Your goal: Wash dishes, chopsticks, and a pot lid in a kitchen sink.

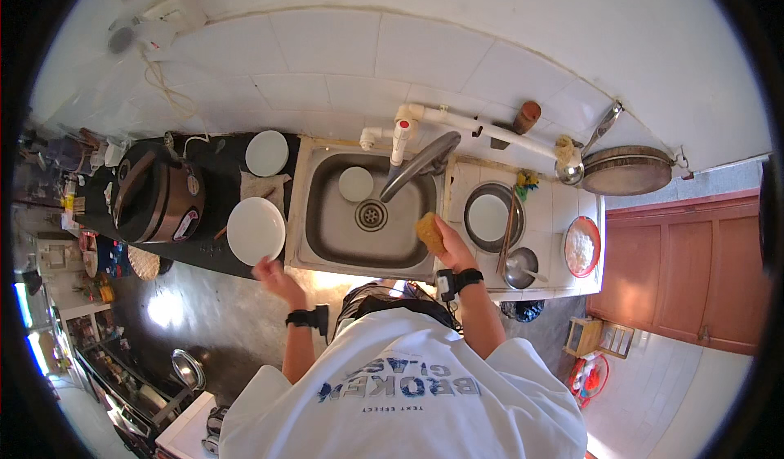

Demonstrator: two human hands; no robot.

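My right hand (453, 247) grips a yellow-brown sponge (430, 233) above the right rim of a stainless steel sink (398, 244). On the left, my left hand (280, 282) is blurred at the near edge of a large white plate (256, 232). Whether its fingers touch the plate is unclear. That plate lies on the dark countertop, partly over a cloth (264, 186). A smaller white plate (267, 153) rests behind it. Inside the sink, a white dish (356, 184) sits beside the drain (371, 215). The curved faucet (422, 165) reaches over the basin.
A rice cooker (158, 192) stands at the left. Right of the sink are a metal basin (519, 235) holding a white dish, chopsticks (507, 232), a metal bowl (521, 269) and a red-rimmed bowl of white food (580, 247). A pan (628, 171) and ladle (569, 171) hang on the wall.
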